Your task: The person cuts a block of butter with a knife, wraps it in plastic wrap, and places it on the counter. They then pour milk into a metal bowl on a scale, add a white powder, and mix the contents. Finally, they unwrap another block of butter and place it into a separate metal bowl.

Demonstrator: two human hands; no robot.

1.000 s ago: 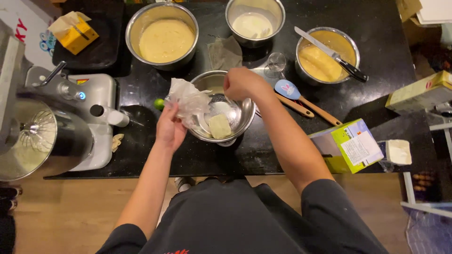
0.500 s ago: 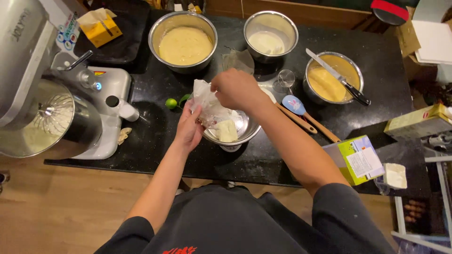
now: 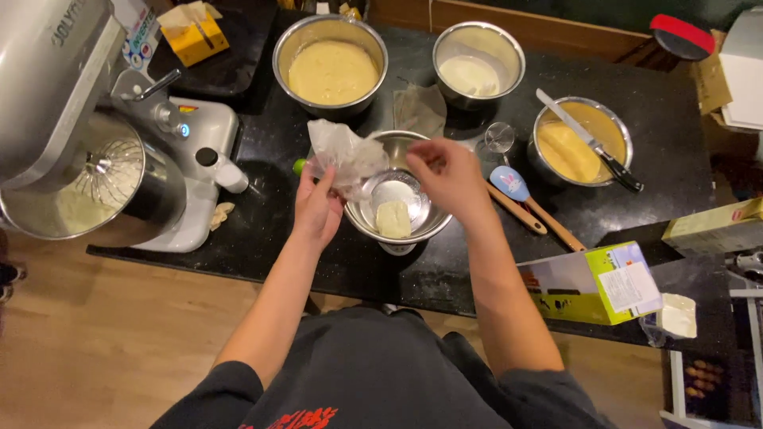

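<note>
**Wrapper in the left hand, over the bowl's edge**

The left hand (image 3: 316, 208) has its fingers closed around a crumpled clear plastic wrapper (image 3: 343, 155), which stands up above the fingers and hangs over the left rim of the small steel bowl (image 3: 362, 218). The right hand (image 3: 449, 173) hovers over that bowl's right side, fingers loosely curled and pointing toward the wrapper; whether the fingertips pinch anything cannot be told. Down in the bowl lies a pale block of butter (image 3: 393, 219), just below and between the two hands, with some white powder behind it.

Around them on the black counter (image 3: 334, 262): a large bowl of yellow batter (image 3: 331, 73) sits beyond the left hand, a bowl of white cream (image 3: 477, 73) beyond the right. To the right, a bowl of yellow mixture (image 3: 568, 151) carries a knife (image 3: 590, 141) across its rim, and a blue spatula (image 3: 531, 199) lies just beside the right hand. A stand mixer (image 3: 95, 151) stands far left, a green and yellow carton (image 3: 592, 284) near right.
</note>
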